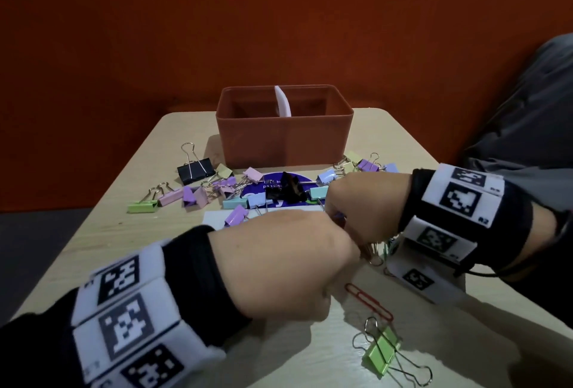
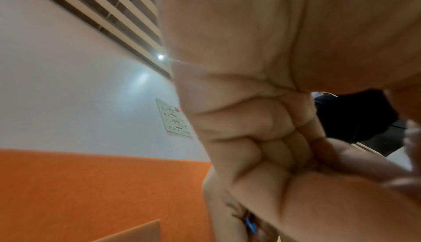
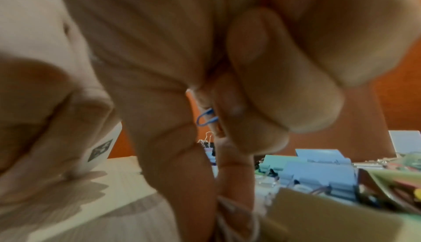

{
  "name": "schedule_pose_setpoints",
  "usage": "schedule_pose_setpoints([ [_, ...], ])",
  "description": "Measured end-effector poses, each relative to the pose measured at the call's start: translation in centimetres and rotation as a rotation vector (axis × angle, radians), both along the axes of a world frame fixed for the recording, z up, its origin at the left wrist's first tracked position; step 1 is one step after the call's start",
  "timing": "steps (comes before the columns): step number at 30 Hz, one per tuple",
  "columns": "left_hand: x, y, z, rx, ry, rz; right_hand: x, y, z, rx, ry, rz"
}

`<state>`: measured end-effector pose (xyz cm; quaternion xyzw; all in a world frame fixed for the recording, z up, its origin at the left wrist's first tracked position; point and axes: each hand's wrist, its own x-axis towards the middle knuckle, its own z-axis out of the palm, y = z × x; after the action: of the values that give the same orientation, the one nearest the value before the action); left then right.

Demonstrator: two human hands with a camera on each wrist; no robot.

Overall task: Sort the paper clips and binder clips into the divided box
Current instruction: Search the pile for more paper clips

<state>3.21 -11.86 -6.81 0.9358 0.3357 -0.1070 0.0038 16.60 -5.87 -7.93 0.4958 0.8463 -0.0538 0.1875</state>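
Observation:
The brown divided box (image 1: 285,130) stands at the back of the table, a white divider (image 1: 283,102) across its middle. Pastel binder clips (image 1: 198,195) lie strewn in front of it. My two hands meet at mid-table. My left hand (image 1: 310,257) is curled into a fist; the left wrist view shows a small blue piece (image 2: 250,226) between its fingers. My right hand (image 1: 356,217) is curled too, and in the right wrist view it pinches a blue paper clip (image 3: 206,118). Red paper clips (image 1: 369,300) and a green binder clip (image 1: 381,353) lie near the front edge.
A large black binder clip (image 1: 195,170) lies left of the box. A purple disc (image 1: 273,184) and a white card (image 1: 217,217) sit under the clips. Bare table (image 1: 124,248) shows at the left. A grey-clothed person (image 1: 527,108) is at the right.

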Motion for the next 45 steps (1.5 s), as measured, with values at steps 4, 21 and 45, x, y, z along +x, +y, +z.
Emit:
schedule_pose_setpoints([
  [4, -0.2, 0.7, 0.6, -0.108, -0.164, -0.042, 1.2, 0.4, 2.0, 0.010, 0.187, -0.067],
  [21, 3.5, 2.0, -2.0, -0.136, -0.107, -0.130, 4.3, 4.0, 2.1, -0.471, 1.200, -0.450],
  [45, -1.1, 8.9, 3.4, -0.080, -0.412, 0.259, 4.7, 6.8, 1.9, -0.575, 1.302, -0.455],
])
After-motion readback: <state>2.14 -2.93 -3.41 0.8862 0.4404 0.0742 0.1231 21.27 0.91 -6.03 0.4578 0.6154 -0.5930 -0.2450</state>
